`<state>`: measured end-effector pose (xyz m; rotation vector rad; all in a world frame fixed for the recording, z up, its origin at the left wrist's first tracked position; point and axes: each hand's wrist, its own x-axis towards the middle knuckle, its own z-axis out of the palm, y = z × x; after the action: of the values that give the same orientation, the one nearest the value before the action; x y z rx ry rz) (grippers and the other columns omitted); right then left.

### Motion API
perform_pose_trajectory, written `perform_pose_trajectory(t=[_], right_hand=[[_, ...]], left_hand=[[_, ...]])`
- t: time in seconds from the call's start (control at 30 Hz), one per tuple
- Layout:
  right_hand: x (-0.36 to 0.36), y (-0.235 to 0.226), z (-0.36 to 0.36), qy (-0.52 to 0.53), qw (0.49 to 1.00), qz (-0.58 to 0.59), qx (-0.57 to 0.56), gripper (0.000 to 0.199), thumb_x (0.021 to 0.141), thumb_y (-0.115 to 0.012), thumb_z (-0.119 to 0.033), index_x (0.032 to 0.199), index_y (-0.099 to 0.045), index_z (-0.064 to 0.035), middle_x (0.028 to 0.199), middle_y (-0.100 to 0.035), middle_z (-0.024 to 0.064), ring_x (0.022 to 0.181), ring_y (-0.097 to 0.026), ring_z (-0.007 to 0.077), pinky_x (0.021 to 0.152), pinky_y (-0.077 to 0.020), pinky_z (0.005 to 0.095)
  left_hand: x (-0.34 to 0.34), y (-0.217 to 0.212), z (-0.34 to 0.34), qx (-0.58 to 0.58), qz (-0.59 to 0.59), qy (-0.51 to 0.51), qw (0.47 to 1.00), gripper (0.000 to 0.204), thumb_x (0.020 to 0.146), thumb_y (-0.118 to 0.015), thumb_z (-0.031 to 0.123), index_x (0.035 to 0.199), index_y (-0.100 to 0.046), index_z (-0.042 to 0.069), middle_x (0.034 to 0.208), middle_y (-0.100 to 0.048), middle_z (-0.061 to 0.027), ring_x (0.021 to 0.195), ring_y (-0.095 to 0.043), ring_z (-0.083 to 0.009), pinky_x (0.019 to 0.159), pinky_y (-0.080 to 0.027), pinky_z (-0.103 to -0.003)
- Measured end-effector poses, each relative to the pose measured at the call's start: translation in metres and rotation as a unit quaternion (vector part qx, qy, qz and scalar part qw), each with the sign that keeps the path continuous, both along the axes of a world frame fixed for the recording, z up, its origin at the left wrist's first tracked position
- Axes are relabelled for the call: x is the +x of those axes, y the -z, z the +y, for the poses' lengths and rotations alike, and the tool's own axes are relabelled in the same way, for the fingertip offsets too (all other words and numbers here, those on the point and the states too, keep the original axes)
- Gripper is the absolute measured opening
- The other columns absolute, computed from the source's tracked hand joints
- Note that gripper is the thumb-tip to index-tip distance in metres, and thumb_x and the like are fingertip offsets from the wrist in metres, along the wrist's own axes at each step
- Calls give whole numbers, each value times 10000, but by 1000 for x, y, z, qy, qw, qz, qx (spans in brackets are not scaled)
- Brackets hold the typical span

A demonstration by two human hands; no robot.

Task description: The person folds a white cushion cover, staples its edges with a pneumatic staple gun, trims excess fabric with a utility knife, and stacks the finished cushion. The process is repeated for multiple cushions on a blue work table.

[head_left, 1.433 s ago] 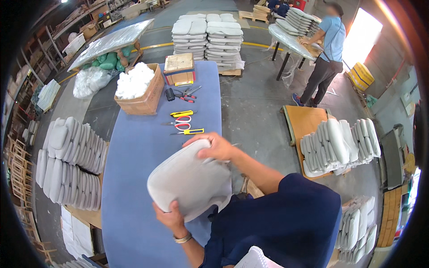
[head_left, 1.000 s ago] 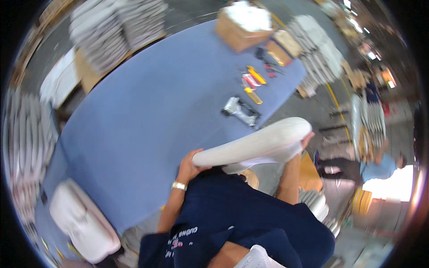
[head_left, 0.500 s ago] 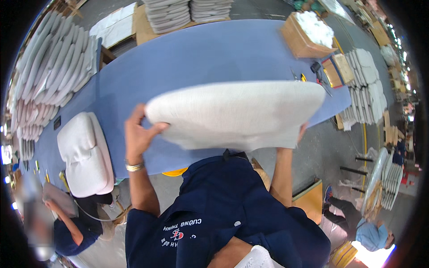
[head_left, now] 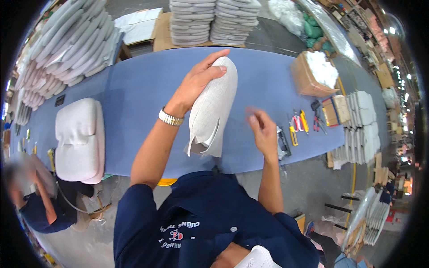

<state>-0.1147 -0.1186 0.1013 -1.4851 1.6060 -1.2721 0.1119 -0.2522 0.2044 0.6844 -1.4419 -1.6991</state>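
Observation:
A pale grey fabric-covered cushion (head_left: 213, 98) stands on its edge over the blue table, turned narrow side toward me. My left hand (head_left: 201, 80) is closed on its far upper end, thumb over the top. At the near end the fabric cover hangs loose, with a slit gaping along its lower right side. Apart from the cushion, to its right, is my right hand (head_left: 263, 134). Its fingers are loosely bent with blurred tips, and nothing shows in it.
A folded-looking pale cushion (head_left: 79, 140) lies on the table's left. Cutters and pliers (head_left: 301, 123) lie right, near a carton of white stuffing (head_left: 308, 78). Cushion stacks (head_left: 192, 22) stand beyond the table. Another person (head_left: 38, 201) sits at lower left.
The cushion has turned from lying broadside across both hands to pointing away from me. My right hand has let go of it; my left has moved farther out and to the right.

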Motion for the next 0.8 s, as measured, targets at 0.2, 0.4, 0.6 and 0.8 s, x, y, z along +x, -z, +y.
perform_pose_trajectory(t=[0.2,0.4,0.6,0.8], right_hand=[[36,-116,-59,-43,943,34,-328,429,1037,-574,-275,1349,-631,14,1474,-564,221,1393,-505,323,1167,-356,428],[16,-81,-117,-137,950,-69,-273,469,1052,-447,-308,1273,-694,24,1480,-566,214,1430,-466,318,1199,-322,437],[28,-96,-107,-79,958,21,-275,592,1143,-210,-354,1046,-707,-48,1311,-684,143,1395,-509,329,1205,-315,429],[12,-93,-118,-115,953,-23,-280,628,1148,-195,-350,935,-696,-37,1193,-725,164,1355,-544,332,1190,-333,455]], left_hand=[[-64,11,-11,7,50,14,999,522,1002,-558,184,1512,-508,81,1364,-599,-97,1156,-591,-159,1005,-479,-292],[-66,17,14,-412,-25,-299,860,411,937,-648,210,1326,-646,77,1271,-670,-130,1200,-622,-283,1066,-464,-388],[-80,14,48,-671,-33,-151,725,281,838,-752,274,1033,-742,72,1108,-700,-64,1167,-614,-268,1105,-448,-461],[-98,24,45,-687,-32,-172,705,192,772,-787,257,826,-736,80,873,-673,-12,971,-638,-221,1066,-481,-478]])
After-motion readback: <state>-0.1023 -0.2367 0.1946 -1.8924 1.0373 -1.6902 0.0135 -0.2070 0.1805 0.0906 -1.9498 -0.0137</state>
